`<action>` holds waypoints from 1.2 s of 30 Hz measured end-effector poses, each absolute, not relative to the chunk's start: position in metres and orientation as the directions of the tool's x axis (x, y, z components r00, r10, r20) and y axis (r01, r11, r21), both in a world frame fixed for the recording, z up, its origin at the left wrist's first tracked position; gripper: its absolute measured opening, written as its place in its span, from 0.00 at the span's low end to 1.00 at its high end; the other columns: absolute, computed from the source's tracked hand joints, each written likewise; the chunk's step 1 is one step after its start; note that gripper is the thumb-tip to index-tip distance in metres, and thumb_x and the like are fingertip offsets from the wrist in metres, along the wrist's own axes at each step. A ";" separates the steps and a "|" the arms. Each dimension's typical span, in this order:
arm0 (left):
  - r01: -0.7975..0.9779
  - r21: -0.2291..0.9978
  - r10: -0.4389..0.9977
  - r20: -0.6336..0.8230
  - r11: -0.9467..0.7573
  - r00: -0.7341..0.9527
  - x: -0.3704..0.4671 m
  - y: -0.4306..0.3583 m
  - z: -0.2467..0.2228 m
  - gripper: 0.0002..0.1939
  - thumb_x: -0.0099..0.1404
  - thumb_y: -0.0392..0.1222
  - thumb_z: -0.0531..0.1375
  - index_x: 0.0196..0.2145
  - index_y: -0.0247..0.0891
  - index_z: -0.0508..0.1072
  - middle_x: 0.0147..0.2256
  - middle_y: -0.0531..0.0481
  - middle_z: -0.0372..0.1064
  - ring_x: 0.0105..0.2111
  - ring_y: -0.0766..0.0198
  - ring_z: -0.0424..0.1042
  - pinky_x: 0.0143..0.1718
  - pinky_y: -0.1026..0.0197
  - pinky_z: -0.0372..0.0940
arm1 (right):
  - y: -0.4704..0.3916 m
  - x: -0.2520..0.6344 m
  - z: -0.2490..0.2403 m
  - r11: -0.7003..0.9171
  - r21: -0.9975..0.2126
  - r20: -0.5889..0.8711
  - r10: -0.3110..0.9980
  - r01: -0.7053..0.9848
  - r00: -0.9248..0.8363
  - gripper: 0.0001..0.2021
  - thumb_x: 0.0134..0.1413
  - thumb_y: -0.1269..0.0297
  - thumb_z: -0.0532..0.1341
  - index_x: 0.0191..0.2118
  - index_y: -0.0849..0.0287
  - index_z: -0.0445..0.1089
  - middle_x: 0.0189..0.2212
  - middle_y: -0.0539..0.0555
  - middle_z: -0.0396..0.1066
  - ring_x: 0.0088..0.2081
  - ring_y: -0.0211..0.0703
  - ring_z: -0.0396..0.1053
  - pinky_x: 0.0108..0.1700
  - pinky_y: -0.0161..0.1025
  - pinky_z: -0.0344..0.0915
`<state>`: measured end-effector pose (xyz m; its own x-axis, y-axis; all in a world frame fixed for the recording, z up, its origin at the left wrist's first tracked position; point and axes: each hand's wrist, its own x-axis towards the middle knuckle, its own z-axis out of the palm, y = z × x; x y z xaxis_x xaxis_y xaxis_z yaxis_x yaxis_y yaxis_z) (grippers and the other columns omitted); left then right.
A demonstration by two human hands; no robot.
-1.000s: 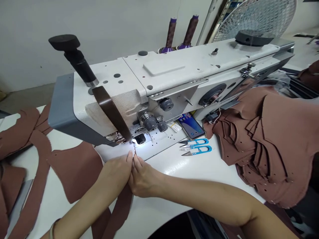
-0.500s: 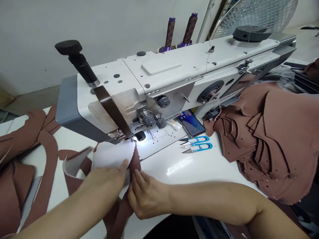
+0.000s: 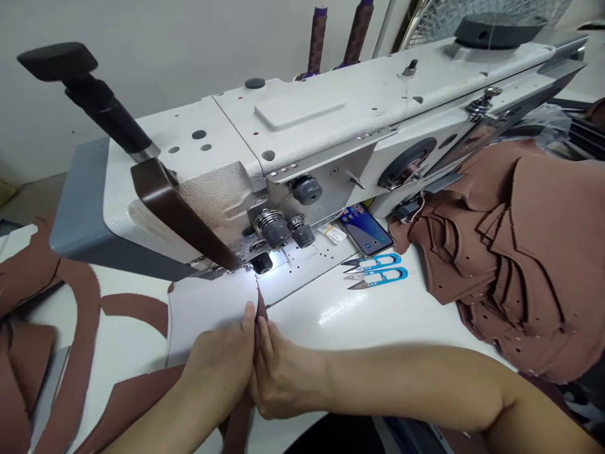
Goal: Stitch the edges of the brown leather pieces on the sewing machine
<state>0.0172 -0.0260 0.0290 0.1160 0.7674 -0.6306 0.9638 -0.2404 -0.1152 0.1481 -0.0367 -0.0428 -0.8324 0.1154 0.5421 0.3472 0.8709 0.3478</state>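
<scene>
A flat piece of leather, its white underside (image 3: 208, 306) facing up, lies under the sewing head of the white sewing machine (image 3: 222, 145). A narrow brown leather strip (image 3: 261, 307) runs along its right edge toward the lit needle area. My left hand (image 3: 224, 353) is closed on the white-faced piece, its thumb pressed along the seam edge; its other fingers are mostly hidden. Against it, my right hand (image 3: 278, 378) pinches the brown strip just right of the edge. Below the hands the strip hangs toward me. The needle itself is too small to make out.
Two blue thread snips (image 3: 378, 271) and a phone (image 3: 366, 230) lie right of the needle area. Stacked brown leather pieces (image 3: 548, 233) cover the right side. More cut leather (image 3: 78, 353) lies left. Thread cones (image 3: 316, 41) and a fan (image 3: 439, 25) stand behind.
The view has moved closer to the machine. My left hand has shifted right against my right hand, and less of the brown strip shows between them. The curled white-and-brown piece at left now lies flatter.
</scene>
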 end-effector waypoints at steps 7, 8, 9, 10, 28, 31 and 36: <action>0.960 -0.139 0.745 -0.660 -0.245 0.094 0.019 -0.005 0.030 0.33 0.65 0.27 0.44 0.67 0.29 0.50 0.41 0.34 0.76 0.38 0.49 0.77 0.37 0.52 0.68 | -0.020 0.148 -0.044 0.866 0.333 0.562 0.135 0.372 -0.816 0.16 0.50 0.75 0.51 0.37 0.80 0.73 0.33 0.77 0.74 0.36 0.68 0.75 0.33 0.59 0.70; 0.964 -0.130 0.755 -0.649 -0.234 0.095 0.018 -0.004 0.029 0.32 0.65 0.27 0.44 0.67 0.32 0.52 0.42 0.35 0.76 0.38 0.49 0.77 0.37 0.52 0.68 | -0.019 0.148 -0.044 0.865 0.326 0.566 0.143 0.381 -0.812 0.16 0.50 0.75 0.51 0.37 0.80 0.73 0.34 0.77 0.74 0.36 0.68 0.75 0.33 0.59 0.70; 0.968 -0.121 0.767 -0.634 -0.220 0.095 0.017 -0.003 0.029 0.31 0.66 0.28 0.44 0.66 0.34 0.54 0.43 0.35 0.76 0.39 0.50 0.77 0.37 0.53 0.68 | -0.017 0.148 -0.044 0.863 0.320 0.571 0.154 0.391 -0.807 0.16 0.50 0.76 0.51 0.37 0.80 0.73 0.34 0.78 0.73 0.37 0.68 0.75 0.34 0.60 0.70; 0.972 -0.112 0.780 -0.619 -0.209 0.096 0.015 -0.002 0.028 0.30 0.66 0.28 0.44 0.66 0.36 0.55 0.45 0.36 0.76 0.39 0.50 0.77 0.37 0.53 0.68 | -0.016 0.148 -0.044 0.861 0.314 0.574 0.163 0.399 -0.802 0.15 0.50 0.76 0.51 0.36 0.80 0.73 0.35 0.78 0.73 0.37 0.68 0.75 0.35 0.60 0.70; 0.976 -0.114 0.735 -0.675 -0.185 0.060 0.021 0.003 0.031 0.30 0.69 0.32 0.44 0.68 0.33 0.47 0.53 0.34 0.71 0.45 0.50 0.76 0.43 0.49 0.69 | -0.022 0.145 -0.045 0.852 0.341 0.533 0.172 0.397 -0.828 0.14 0.51 0.74 0.54 0.37 0.80 0.72 0.35 0.79 0.73 0.38 0.70 0.75 0.35 0.63 0.70; 0.977 -0.100 0.747 -0.660 -0.188 0.076 0.020 0.006 0.029 0.29 0.70 0.33 0.44 0.67 0.33 0.49 0.53 0.35 0.70 0.45 0.51 0.76 0.43 0.51 0.69 | -0.018 0.145 -0.046 0.856 0.323 0.551 0.176 0.403 -0.816 0.14 0.50 0.73 0.54 0.37 0.80 0.72 0.34 0.78 0.73 0.38 0.71 0.75 0.36 0.63 0.70; 0.985 -0.079 0.776 -0.627 -0.155 0.072 0.018 0.011 0.026 0.27 0.71 0.35 0.44 0.66 0.35 0.52 0.53 0.36 0.71 0.45 0.51 0.76 0.43 0.51 0.69 | -0.011 0.143 -0.045 0.865 0.303 0.561 0.177 0.399 -0.809 0.13 0.52 0.73 0.54 0.37 0.80 0.72 0.34 0.78 0.73 0.37 0.70 0.75 0.38 0.64 0.70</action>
